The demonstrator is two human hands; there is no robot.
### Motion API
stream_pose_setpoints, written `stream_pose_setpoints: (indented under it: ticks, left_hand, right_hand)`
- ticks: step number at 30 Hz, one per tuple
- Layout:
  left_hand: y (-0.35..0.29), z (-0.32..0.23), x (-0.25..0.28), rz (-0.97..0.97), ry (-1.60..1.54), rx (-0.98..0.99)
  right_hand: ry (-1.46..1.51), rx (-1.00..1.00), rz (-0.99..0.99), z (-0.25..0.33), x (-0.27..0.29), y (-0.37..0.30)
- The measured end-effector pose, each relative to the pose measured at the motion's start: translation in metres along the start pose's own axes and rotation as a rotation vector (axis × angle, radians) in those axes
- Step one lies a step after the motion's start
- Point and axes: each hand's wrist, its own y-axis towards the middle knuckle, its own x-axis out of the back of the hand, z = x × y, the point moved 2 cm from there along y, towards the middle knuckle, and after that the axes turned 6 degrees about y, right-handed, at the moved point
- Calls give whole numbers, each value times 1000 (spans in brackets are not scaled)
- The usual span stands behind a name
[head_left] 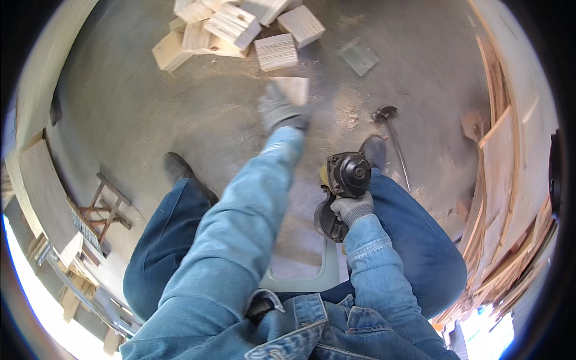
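My left hand (284, 113), in a grey glove, is stretched far forward and smeared by motion. Its fingers are on the near left side of a pale wooden block (294, 89), which is blurred too. Close in front of my right thigh, my gloved right hand (353, 208) is closed around a handheld power tool (351, 174). The tool has a round black housing with bolts, a bit of yellow body and a black curved part below. What the fingers grip on its underside is hidden.
Several cut wooden blocks (276, 52) lie heaped at the far side, with a greenish square plate (359, 57) beside them. A metal rod with a black head (393, 138) lies right of my boot. Boards (501, 174) lean at right; a small wooden frame (107, 204) stands left.
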Motion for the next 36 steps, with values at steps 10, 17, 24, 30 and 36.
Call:
stream_pose_setpoints:
  ticks: [10,17,24,30,36]
  left_hand:
    - [-14,-44,-13,130,70,-608]
    - [80,150,110,-373,208,-309]
    - [129,323,159,-461,169,386]
    - [126,305,147,-413,178,302]
    - [108,266,125,-362,162,182]
  right_hand:
    - [-7,-91,-21,5,9,4]
    - [-72,132,-43,-10,7,13]
    - [56,56,-42,-2,7,7]
    - [63,-19,-50,9,9,0]
    - [51,21,-41,2,9,6]
